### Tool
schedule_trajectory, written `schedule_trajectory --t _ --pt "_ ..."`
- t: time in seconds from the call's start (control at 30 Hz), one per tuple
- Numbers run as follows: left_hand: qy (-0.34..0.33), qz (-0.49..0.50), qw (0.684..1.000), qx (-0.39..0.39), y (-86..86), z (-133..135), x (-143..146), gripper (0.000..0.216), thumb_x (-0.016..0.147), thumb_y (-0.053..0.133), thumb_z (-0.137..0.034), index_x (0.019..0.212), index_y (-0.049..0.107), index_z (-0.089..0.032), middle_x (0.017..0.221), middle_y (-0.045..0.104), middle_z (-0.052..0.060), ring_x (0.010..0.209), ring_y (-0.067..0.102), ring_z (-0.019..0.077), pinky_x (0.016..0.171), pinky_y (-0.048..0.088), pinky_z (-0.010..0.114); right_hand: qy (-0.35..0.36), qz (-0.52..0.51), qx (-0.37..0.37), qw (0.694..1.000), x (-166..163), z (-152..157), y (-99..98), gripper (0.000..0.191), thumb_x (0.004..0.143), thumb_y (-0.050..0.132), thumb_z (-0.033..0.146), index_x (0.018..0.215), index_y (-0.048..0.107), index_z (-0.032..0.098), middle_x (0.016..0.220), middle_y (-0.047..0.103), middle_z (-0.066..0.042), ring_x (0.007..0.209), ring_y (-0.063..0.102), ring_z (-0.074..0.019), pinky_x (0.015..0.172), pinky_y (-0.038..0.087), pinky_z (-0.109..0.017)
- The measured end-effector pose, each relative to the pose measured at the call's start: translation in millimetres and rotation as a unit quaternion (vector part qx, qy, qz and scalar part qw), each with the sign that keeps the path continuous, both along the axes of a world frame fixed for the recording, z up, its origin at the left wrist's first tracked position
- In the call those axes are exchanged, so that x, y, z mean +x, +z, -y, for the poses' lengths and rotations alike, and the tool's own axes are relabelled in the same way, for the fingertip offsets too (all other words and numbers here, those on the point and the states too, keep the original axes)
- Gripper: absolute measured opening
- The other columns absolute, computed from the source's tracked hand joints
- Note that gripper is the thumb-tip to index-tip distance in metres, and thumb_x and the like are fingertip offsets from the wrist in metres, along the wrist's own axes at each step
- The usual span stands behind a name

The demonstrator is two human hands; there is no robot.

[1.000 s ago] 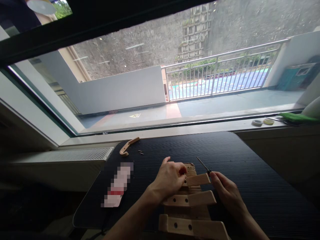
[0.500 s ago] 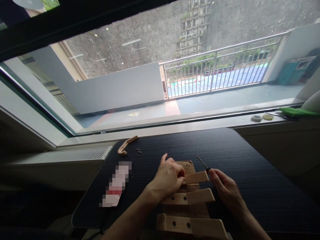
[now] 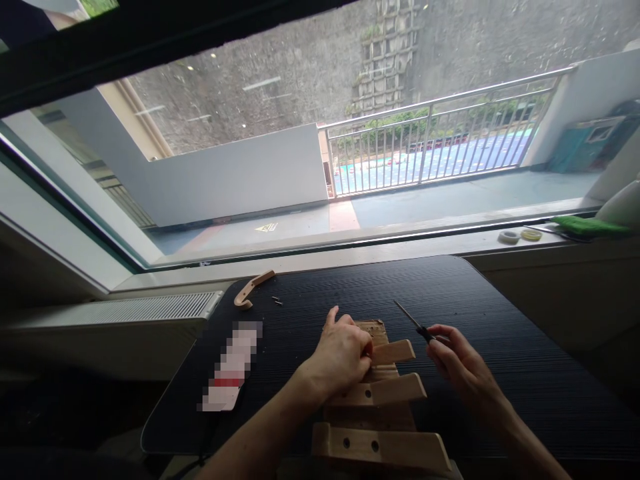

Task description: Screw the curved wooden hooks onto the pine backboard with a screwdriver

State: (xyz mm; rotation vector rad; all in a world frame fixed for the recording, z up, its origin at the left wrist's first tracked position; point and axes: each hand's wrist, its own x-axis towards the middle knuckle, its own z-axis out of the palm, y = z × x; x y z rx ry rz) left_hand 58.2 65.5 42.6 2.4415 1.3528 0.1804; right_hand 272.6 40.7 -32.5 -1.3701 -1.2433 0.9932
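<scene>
- Black-handled screwdriver point(image 3: 423, 331) in the right hand point(image 3: 455, 357) has shifted slightly right, its handle now showing more; its tip points far and left, clear of the wood, so it drives nothing at this instant.
- The right fingers close lightly around that handle.
- The left hand point(image 3: 345, 350) stays curled on the far wooden hook point(image 3: 400, 351), which lies across a wooden board point(image 3: 375, 417); whether it pinches a screw, I cannot tell.
- That hand hides the far hook's holes and the left end of the middle hook point(image 3: 395, 391).
- The near hook point(image 3: 395, 450) shows two holes.
- Far left on the black table point(image 3: 450, 293) lie a loose hook point(image 3: 250, 291) and small screws point(image 3: 277, 302), with a pixelated object point(image 3: 233, 363) nearer.
</scene>
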Motion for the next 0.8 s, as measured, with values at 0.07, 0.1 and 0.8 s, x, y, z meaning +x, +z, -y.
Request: schedule_trajectory --t 0.07,0.1,0.8 --pt "-0.007 0.008 1.000 -0.018 2.1 -1.7 -2.6 0.017 0.071 0.056 -0.017 0.077 0.070 -0.025 0.079 0.069 0.001 0.095 0.054 0.0204 0.111 0.006 0.051 0.001 0.073 0.024 0.997 7.1 7.8 21.1 0.034 0.078 0.053 0.048 0.095 0.057 0.020 0.077 0.063 -0.003 0.066 0.058 -0.0165 0.056 0.046 -0.025" --pt "-0.010 0.011 1.000 -0.025 3.0 -2.6 -3.7 0.018 0.071 0.056 -0.017 0.078 0.070 -0.025 0.079 0.069 0.001 0.096 0.054 0.0206 0.111 0.006 0.051 0.005 0.118 0.039 0.992 10.2 12.5 32.8 0.033 0.077 0.054 0.048 0.094 0.059 0.020 0.079 0.064 -0.004 0.070 0.058 -0.0175 0.059 0.046 -0.026" --pt "-0.054 0.044 0.997 -0.024 -6.6 -14.0 -15.7 0.020 0.073 0.052 -0.017 0.072 0.071 -0.025 0.073 0.070 -0.002 0.079 0.060 0.0168 0.099 0.028 0.038 0.226 0.466 0.164 0.839 -31.2 6.7 108.2 0.014 0.081 0.049 0.023 0.091 0.058 0.023 0.069 0.061 0.003 0.054 0.050 -0.0102 0.051 0.031 -0.022"
